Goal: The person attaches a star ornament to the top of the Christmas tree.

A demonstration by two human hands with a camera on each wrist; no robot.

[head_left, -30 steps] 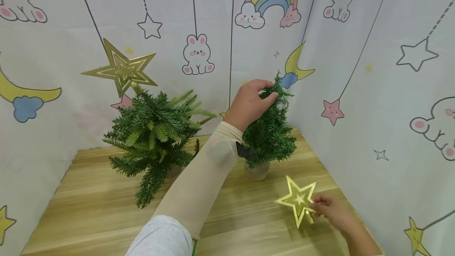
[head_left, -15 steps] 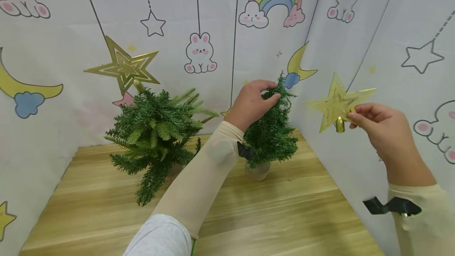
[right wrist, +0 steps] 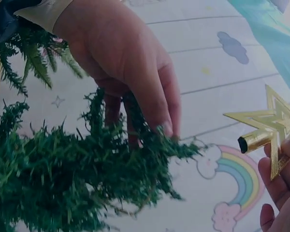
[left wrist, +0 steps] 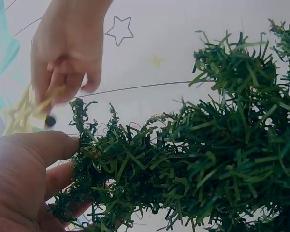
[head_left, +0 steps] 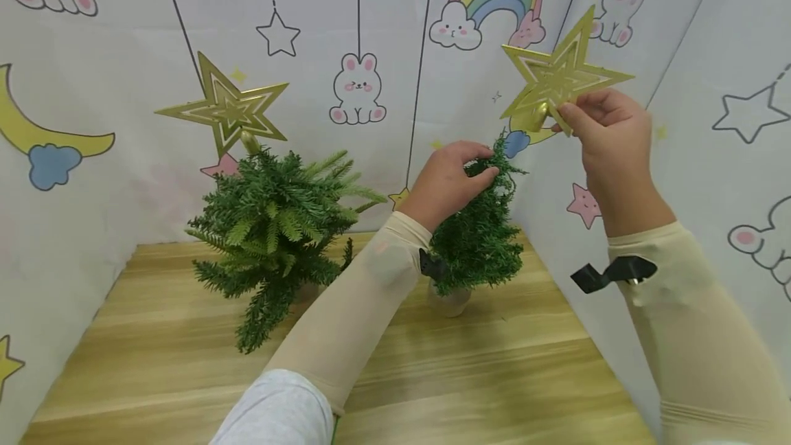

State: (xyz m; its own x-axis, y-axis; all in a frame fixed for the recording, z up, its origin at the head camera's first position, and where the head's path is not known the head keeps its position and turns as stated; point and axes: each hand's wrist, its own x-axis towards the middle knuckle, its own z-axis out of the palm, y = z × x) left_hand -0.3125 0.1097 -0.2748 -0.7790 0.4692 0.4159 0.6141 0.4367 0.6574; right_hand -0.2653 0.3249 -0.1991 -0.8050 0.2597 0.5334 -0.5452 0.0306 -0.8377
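My left hand (head_left: pixel 448 177) holds the tip of a small artificial Christmas tree (head_left: pixel 476 246) between thumb and fingers; foliage partly hides the fingertips. Higher and to the right, my right hand (head_left: pixel 614 139) pinches a gold star tree topper (head_left: pixel 559 74) by a lower point. Its short tubular socket (right wrist: pixel 258 140) has a dark opening and stands apart from the treetop. On the left, a fuller artificial Christmas tree (head_left: pixel 266 225) carries another gold star topper (head_left: pixel 225 108), tilted to the left. The left wrist view shows the green treetop (left wrist: pixel 101 150) close up.
Both trees stand on a wood-grain table (head_left: pixel 494 376), the smaller one on a pale rounded base (head_left: pixel 450 299). A white curtain (head_left: pixel 383 5) printed with rabbits, stars and a rainbow encloses the back and sides.
My right hand has lifted the star topper from low over the table's right side, up and leftward, to near the small treetop. The left hand has kept its hold on the tip.
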